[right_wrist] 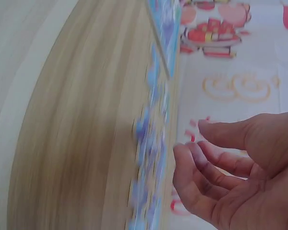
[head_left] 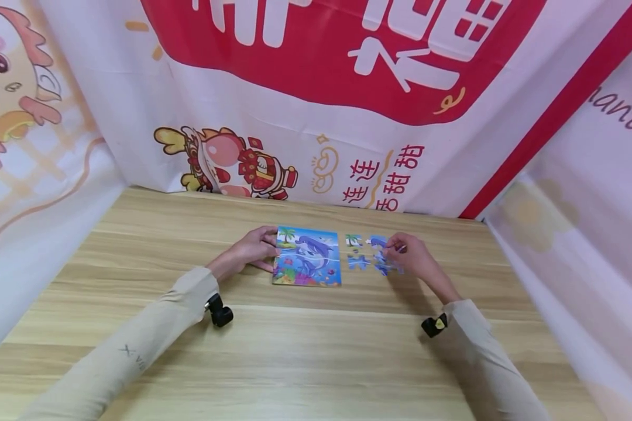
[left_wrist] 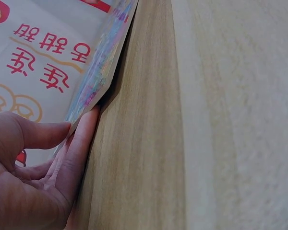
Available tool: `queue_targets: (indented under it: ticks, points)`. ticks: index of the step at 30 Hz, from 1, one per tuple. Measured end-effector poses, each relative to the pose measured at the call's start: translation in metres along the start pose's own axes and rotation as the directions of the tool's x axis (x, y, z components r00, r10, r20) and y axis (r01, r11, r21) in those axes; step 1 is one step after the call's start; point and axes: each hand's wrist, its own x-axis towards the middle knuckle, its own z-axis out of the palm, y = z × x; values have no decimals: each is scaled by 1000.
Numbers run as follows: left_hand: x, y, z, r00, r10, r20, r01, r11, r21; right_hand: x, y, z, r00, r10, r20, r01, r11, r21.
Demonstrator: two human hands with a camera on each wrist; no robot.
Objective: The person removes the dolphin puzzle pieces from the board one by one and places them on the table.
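A flat puzzle board (head_left: 308, 257) with a dolphin picture lies toward the back of the table. My left hand (head_left: 255, 248) pinches its left edge, thumb on top and fingers beneath, as the left wrist view shows at the board's corner (left_wrist: 93, 81). Just right of the board, several loose jigsaw pieces (head_left: 357, 261) lie in a loose group. Over the right part of that group is my right hand (head_left: 408, 254), covering some of them. In the right wrist view its fingers (right_wrist: 185, 165) are loosely bent, thumb apart from them, and no piece shows between them; the pieces (right_wrist: 144, 143) look blurred.
A printed cloth (head_left: 305, 152) hangs behind the table (head_left: 305, 351), with more cloth at both sides. Black wrist cameras (head_left: 220, 311) are strapped at the beige sleeves.
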Motion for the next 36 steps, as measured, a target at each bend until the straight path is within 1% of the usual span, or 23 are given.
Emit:
queue_targets:
  ticks: [3, 10, 15, 17, 23, 25, 28, 31, 33, 36]
  points:
    - [0, 0, 0, 1000, -9, -6, 9, 1000, -4, 3, -14, 10, 999, -25, 39, 23, 998, 56]
    - [-3, 1, 1, 1000, 0, -8, 0, 1000, -3, 12, -49, 41, 986, -136, 100, 122, 983, 137]
    - [-4, 0, 1, 1000, 5, -10, -5, 1000, -3, 18, -77, 65, 973, -164, 164, 129, 970, 207]
    - [-4, 0, 1, 1000, 11, -8, -11, 1000, -1, 20, -88, 76, 971, -163, 173, 127, 971, 202]
    - [-2, -2, -1, 1000, 19, 3, -19, 1000, 8, 21, -118, 108, 972, -179, 154, 154, 975, 162]
    - [-2, -2, -2, 1000, 12, 2, -12, 1000, 8, 22, -125, 118, 968, -188, 163, 164, 975, 150]
    - [-4, -3, -4, 1000, 5, 1, -5, 1000, 7, 23, -132, 130, 958, -223, 181, 206, 972, 110]
    - [-4, -1, -3, 1000, -18, -5, 18, 1000, 0, 22, -135, 137, 950, -242, 195, 231, 970, 75]
    - [-4, 3, -1, 999, -37, 0, 37, 999, -11, 21, -135, 139, 953, -231, 195, 222, 973, 70]
    - [-4, 11, -1, 996, -88, 19, 89, 995, -40, 21, -136, 140, 957, -221, 188, 208, 974, 85]
